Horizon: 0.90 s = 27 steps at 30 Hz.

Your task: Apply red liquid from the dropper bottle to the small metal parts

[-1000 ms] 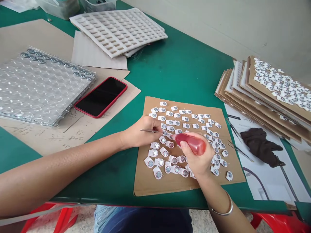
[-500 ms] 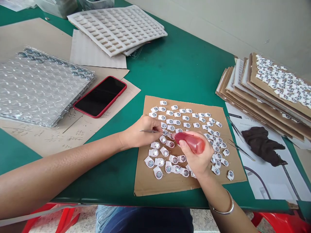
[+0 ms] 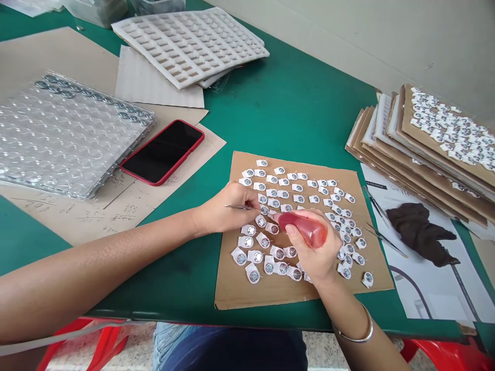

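Presently, a red squeeze bottle [image 3: 303, 229] is grasped by the right hand [image 3: 319, 247] and a slim metal tool [image 3: 238, 207] is pinched by the left hand [image 3: 235, 206].
The bottle is tilted over the middle of a cardboard sheet [image 3: 240, 294], its narrow tip directed toward the left fingertips, among small white pieces with round metallic faces [image 3: 253, 274] spread across the sheet. The sheet is laid by the near edge of the green table [image 3: 290, 113]. Beyond its right edge, tweezers [image 3: 386, 242] and a dark cloth [image 3: 419, 232] are placed; a red-cased phone [image 3: 162, 152] is set beyond its far left corner.
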{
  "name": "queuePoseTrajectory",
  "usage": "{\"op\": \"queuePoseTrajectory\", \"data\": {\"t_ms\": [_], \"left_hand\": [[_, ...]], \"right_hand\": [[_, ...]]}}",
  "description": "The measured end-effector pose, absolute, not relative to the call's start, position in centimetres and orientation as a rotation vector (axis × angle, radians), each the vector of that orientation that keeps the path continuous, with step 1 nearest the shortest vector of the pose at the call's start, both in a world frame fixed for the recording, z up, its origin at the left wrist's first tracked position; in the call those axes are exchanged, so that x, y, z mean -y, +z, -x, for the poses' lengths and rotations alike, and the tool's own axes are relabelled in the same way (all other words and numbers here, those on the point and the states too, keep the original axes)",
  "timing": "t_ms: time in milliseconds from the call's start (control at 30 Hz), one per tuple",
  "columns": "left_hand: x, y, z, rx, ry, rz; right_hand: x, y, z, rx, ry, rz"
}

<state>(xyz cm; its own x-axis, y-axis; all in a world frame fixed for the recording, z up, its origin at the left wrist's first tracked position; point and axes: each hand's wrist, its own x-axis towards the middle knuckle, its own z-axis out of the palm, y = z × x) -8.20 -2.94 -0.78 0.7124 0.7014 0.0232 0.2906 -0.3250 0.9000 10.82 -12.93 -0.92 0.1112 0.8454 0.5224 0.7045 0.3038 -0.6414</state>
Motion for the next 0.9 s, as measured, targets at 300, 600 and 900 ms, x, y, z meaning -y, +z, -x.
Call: {"op": "queuePoseTrajectory", "data": {"t_ms": [300, 600, 900], "left_hand": [[2.92, -0.66, 8.11, -0.799, 0.497, -1.934], [2.91, -0.50, 8.08, -0.813, 0.485, -1.932], [2.84, -0.73, 8.06, -0.814, 0.474, -1.917]], "right_hand": [[12.85, -1.00, -10.86, 1.596, 0.201, 1.460], [12.84, -0.97, -10.79, 1.611, 0.224, 1.434], [12.85, -1.02, -11.01, 1.597, 0.236, 1.439]]}}
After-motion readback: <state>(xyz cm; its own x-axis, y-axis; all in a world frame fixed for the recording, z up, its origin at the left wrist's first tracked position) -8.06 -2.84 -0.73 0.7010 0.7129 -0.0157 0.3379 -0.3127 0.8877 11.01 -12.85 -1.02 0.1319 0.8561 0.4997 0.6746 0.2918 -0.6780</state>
